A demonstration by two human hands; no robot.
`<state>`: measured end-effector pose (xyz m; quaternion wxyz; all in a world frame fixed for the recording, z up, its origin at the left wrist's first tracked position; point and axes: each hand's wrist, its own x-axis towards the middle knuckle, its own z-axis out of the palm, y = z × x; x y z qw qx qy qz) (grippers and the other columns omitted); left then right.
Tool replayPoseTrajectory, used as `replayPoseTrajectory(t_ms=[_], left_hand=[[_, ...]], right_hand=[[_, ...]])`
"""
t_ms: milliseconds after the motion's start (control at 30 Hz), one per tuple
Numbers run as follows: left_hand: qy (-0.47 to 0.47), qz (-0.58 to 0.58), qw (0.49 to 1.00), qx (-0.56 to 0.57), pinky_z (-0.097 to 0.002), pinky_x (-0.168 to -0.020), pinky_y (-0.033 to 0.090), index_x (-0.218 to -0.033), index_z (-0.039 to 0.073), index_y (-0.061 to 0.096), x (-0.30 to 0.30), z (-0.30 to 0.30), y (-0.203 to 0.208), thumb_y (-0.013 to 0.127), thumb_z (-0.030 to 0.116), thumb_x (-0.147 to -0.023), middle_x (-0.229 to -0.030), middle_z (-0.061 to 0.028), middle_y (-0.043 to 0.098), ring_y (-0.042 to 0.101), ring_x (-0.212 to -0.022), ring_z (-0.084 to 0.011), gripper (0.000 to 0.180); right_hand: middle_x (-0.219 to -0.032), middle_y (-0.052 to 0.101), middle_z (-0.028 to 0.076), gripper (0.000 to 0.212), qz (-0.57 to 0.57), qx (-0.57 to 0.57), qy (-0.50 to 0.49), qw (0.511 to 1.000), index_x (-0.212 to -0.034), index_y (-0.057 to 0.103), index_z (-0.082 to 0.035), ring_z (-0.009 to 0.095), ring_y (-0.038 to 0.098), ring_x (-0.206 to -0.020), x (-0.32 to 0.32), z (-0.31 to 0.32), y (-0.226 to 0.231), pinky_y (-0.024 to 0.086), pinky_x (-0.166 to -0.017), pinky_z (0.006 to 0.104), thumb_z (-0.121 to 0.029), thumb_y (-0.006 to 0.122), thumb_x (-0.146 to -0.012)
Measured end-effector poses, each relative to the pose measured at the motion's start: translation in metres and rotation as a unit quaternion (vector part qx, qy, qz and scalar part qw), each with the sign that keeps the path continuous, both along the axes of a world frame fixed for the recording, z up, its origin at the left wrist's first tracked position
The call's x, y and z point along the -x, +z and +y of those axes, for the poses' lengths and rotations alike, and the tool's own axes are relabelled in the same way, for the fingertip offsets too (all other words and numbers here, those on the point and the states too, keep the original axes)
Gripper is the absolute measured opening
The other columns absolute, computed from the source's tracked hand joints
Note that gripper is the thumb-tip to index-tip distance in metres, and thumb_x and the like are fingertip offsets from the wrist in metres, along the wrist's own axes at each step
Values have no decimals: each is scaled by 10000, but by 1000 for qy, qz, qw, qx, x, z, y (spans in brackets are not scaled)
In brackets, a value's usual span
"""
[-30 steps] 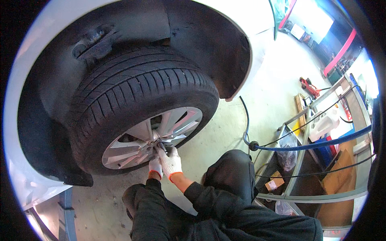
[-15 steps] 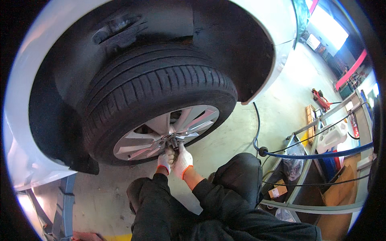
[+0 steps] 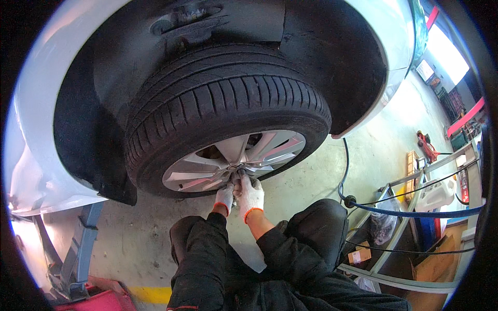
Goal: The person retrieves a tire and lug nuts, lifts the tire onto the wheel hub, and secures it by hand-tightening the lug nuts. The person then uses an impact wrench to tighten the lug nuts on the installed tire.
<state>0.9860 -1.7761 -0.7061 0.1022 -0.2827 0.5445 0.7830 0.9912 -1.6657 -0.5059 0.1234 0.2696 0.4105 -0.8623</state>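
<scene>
In front of me is a car wheel with a black tyre [image 3: 228,101] and a silver alloy rim [image 3: 199,167], under a white fender. Both my hands wear white work gloves with orange cuffs and meet at the rim's hub. My right hand [image 3: 250,193] has its fingers closed round a small dark cylindrical piece [image 3: 241,172], held against the hub area. My left hand [image 3: 224,196] is closed just beside it, its fingertips close to the same spot. What the left fingers grip is hidden by the gloves.
A blue-grey lift arm [image 3: 80,249] stands at lower left, by a red object [image 3: 98,298]. On the right, a metal-framed cart [image 3: 394,233] holds a white jug [image 3: 437,194] and boxes. A dark hose [image 3: 415,213] crosses it. A red floor jack [image 3: 427,147] sits further back.
The view has shifted, so the wheel appears higher and further right. My hands have stayed together at the hub; the dark cylindrical piece now shows less between the fingers.
</scene>
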Motion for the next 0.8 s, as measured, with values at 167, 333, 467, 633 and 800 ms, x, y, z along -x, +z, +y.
replayPoseTrajectory(t_ms=[167,333,467,633,800], left_hand=[[34,52,986,-154,-303,-653,536,-1167,51,758,3,1,-6,574,257,-1111,-937,-28,756,691,-802,-124,282],[-36,-43,998,18,-346,-648,550,-1155,92,730,-2,-4,-5,534,322,-1121,-920,-26,733,727,-814,-184,304],[-42,90,914,-394,-308,-566,459,-1119,113,686,-1,-15,-21,550,264,-1098,-918,-4,699,684,-750,-171,204],[-79,85,973,202,-402,-861,540,-1245,-10,717,2,-12,-40,546,395,-1116,-1183,-122,771,716,-1091,-281,459],[-9,32,989,148,-422,-826,555,-1134,-21,758,7,-8,-18,568,423,-1102,-1066,-145,793,737,-991,-295,484]], right_hand=[[-909,696,42,371,-104,139,-4,985,-1115,667,-90,134,618,-680,2,0,-1,495,-595,268,-456,605,-1107],[-811,634,29,292,64,-206,48,975,-1005,633,-101,136,543,-608,3,2,-2,453,-573,288,-383,677,-1069],[-759,604,10,383,-78,85,79,990,-955,615,-122,132,477,-556,3,2,-6,416,-539,269,-482,669,-1073],[-694,521,-11,369,162,-252,88,950,-925,591,-138,141,451,-540,8,-3,-21,401,-533,302,-470,602,-1087],[-610,267,-60,437,-30,83,143,986,-795,440,-197,118,285,-515,7,6,-13,197,-524,319,-482,621,-1072]])
